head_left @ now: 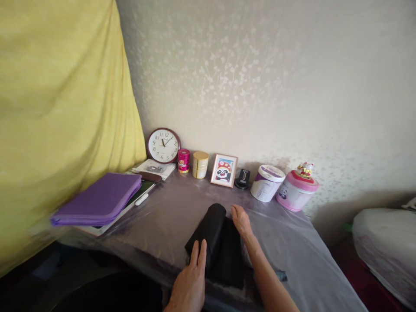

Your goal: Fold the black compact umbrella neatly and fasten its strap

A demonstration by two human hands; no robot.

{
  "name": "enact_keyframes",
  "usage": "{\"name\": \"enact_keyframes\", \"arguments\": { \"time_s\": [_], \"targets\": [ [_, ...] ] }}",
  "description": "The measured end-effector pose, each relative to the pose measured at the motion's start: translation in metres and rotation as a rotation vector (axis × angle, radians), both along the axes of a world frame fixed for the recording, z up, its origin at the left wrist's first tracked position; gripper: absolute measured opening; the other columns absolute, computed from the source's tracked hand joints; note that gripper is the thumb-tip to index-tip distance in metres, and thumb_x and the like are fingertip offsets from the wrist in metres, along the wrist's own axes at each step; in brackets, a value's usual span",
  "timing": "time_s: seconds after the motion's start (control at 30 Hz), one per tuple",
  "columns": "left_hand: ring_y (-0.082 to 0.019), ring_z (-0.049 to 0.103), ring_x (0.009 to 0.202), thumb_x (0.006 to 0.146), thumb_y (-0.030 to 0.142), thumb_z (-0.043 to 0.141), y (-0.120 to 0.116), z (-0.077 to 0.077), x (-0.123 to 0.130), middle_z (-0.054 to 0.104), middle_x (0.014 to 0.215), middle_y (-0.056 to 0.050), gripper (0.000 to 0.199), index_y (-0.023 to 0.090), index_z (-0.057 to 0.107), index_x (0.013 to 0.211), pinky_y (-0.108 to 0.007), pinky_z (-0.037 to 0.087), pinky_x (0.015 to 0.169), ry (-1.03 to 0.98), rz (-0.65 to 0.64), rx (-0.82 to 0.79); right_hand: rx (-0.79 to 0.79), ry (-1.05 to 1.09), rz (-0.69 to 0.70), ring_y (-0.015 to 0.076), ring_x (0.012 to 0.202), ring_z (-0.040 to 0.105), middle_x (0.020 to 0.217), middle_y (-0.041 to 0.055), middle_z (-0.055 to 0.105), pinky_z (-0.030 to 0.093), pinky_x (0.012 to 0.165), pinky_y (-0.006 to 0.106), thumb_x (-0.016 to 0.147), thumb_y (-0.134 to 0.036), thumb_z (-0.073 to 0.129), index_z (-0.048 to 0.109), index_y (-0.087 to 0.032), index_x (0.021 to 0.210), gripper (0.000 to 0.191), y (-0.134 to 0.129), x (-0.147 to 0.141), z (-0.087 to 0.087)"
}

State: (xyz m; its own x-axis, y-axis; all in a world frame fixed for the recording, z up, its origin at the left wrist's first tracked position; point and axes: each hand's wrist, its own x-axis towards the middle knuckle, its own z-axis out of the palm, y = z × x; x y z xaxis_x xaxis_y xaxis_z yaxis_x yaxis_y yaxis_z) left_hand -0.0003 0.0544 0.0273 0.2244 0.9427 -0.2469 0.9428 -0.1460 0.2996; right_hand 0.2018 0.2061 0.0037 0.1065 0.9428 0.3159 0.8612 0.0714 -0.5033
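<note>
**Soft black fabric bundle [211,236] at the near edge of a table under a glossy grey cover [173,203]**

The table's near edge runs beneath the bundle's lower end; its right edge slants away from near right to far. Open stretches of cover lie right of the right forearm, left of the bundle toward a flat purple zip-style folder [100,197], and beyond the bundle toward the wall.

The bundle sits near centre, matte black: a thick, rounded roll on its left, a flatter part on its right.

The hands are apart, one on each side. The left hand [190,277], nearer, is open, fingers straight and laid against the roll's near left side. The right hand [241,221], farther off, has its fingers partly bent at the flat part's far right edge; I cannot tell whether they pinch it.

Farther, along the wall from left to right, stand a round dark-rimmed white clock [164,146], a small magenta tin [183,161], a yellow-lidded can [200,165], a framed panda picture [224,170], a small black device [242,178], a white-and-purple tub [267,183] and a pink-lidded tub [297,190].
</note>
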Motion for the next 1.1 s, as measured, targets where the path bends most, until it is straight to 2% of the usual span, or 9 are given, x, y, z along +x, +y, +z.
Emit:
{"name": "enact_keyframes", "arguments": {
  "time_s": [0.1,0.2,0.33,0.43,0.57,0.67,0.8,0.93,1.1],
  "targets": [
    [-0.016,0.063,0.089,0.077,0.004,0.03,-0.002,-0.004,-0.003,0.009,0.147,-0.015,0.072,0.022,0.001,0.141,-0.023,0.044,0.072,-0.062,0.006,0.053,-0.04,0.012,-0.098,0.0215,0.094,0.059,0.097,0.0123,0.065,0.042,0.084,0.033,0.086,-0.026,0.033,0.062,-0.016,0.091,0.031,-0.031,0.028,-0.002],
    [-0.017,0.062,0.09,0.079,0.008,0.033,-0.003,-0.008,-0.004,0.01,0.147,-0.016,0.073,0.023,-0.001,0.141,-0.023,0.044,0.072,-0.095,0.013,0.076,-0.192,0.161,-0.108,0.0182,0.074,0.063,0.078,0.0079,0.066,0.048,0.068,0.028,0.085,-0.031,0.034,0.06,-0.02,0.074,0.03,-0.062,0.039,-0.004],
    [-0.017,0.061,0.093,0.079,0.009,0.033,-0.003,-0.012,-0.004,0.011,0.147,-0.015,0.073,0.021,-0.002,0.141,-0.022,0.043,0.073,-0.096,0.005,0.094,-0.38,0.503,-0.122,0.0133,0.056,0.06,0.066,0.0035,0.062,0.048,0.049,0.022,0.084,-0.039,0.035,0.056,-0.02,0.07,0.032,-0.087,0.025,-0.002],
    [-0.017,0.061,0.093,0.078,0.009,0.033,-0.003,-0.011,-0.003,0.012,0.147,-0.016,0.073,0.021,-0.002,0.141,-0.023,0.043,0.074,-0.091,0.012,0.093,-0.458,0.569,-0.119,0.0129,0.051,0.058,0.061,0.0026,0.059,0.047,0.045,0.022,0.083,-0.044,0.034,0.056,-0.018,0.073,0.035,-0.093,0.011,0.001],
    [-0.018,0.061,0.095,0.078,0.009,0.032,-0.004,-0.01,-0.004,0.012,0.147,-0.015,0.073,0.021,-0.002,0.141,-0.023,0.043,0.075,-0.106,0.014,0.096,-0.251,0.342,-0.154,0.0174,0.068,0.063,0.079,0.007,0.065,0.049,0.056,0.025,0.081,-0.041,0.041,0.058,-0.018,0.088,0.029,-0.096,0.007,0.0],
    [-0.019,0.06,0.097,0.079,0.009,0.032,-0.005,-0.011,-0.005,0.013,0.147,-0.015,0.072,0.021,-0.002,0.141,-0.024,0.042,0.077,-0.126,0.015,0.101,-0.158,0.223,-0.176,0.0209,0.08,0.063,0.085,0.0085,0.066,0.048,0.065,0.027,0.079,-0.037,0.045,0.062,-0.018,0.086,0.026,-0.096,0.008,-0.001],
    [-0.02,0.059,0.1,0.08,0.009,0.031,-0.005,-0.013,-0.007,0.012,0.147,-0.016,0.07,0.021,-0.002,0.141,-0.025,0.041,0.079,-0.157,0.012,0.108,-0.215,0.461,-0.158,0.0191,0.063,0.061,0.076,0.0067,0.065,0.044,0.047,0.025,0.078,-0.042,0.043,0.062,-0.015,0.092,0.035,-0.097,0.002,0.004],
    [-0.019,0.06,0.096,0.08,0.009,0.031,-0.005,-0.015,-0.007,0.013,0.147,-0.016,0.07,0.021,-0.001,0.141,-0.025,0.042,0.077,-0.155,0.004,0.136,-0.212,0.715,-0.184,0.015,0.053,0.057,0.065,0.0026,0.062,0.039,0.041,0.022,0.074,-0.049,0.049,0.06,-0.014,0.099,0.045,-0.094,-0.006,0.008],
    [-0.018,0.061,0.095,0.077,0.005,0.032,-0.006,-0.009,-0.008,0.015,0.146,-0.017,0.072,0.018,0.002,0.141,-0.024,0.044,0.076,-0.121,-0.002,0.129,-0.114,0.668,-0.057,0.0168,0.057,0.057,0.06,0.0029,0.062,0.039,0.044,0.023,0.065,-0.05,0.058,0.064,-0.014,0.075,0.038,-0.082,-0.011,0.005]
  ]
}}
